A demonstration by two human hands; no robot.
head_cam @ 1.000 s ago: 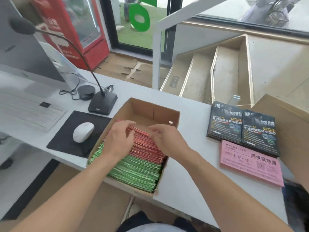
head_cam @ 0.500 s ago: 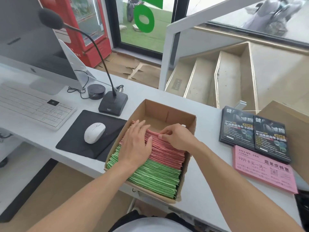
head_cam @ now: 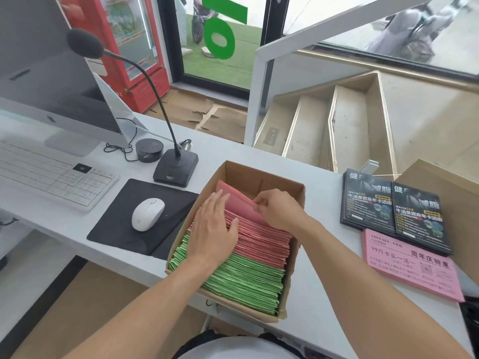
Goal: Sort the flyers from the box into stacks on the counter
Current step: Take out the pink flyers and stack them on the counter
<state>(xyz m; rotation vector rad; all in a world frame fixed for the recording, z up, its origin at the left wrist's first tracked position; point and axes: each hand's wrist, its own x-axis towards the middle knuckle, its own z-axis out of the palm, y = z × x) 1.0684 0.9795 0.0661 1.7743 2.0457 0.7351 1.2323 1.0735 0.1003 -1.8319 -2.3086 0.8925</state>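
In box [head_cam: 261, 174] at desk [head_cam: 318, 320] centre: your right hand [head_cam: 278, 212] pinches pink flyer [head_cam: 239, 203], long axis 10-to-4 o'clock; left hand [head_cam: 211, 229], flat, presses stack. Pink pile [head_cam: 412, 273] lies 3 o'clock; right hand nearer.

Looking matt and rough: brown cardboard box [head_cam: 261, 174]. Showing thin matt paper: red flyers [head_cam: 256, 237], green flyers [head_cam: 246, 283]. Gleaming glossy: black flyers [head_cam: 394, 211]. Appearing smooth: white counter [head_cam: 318, 301].
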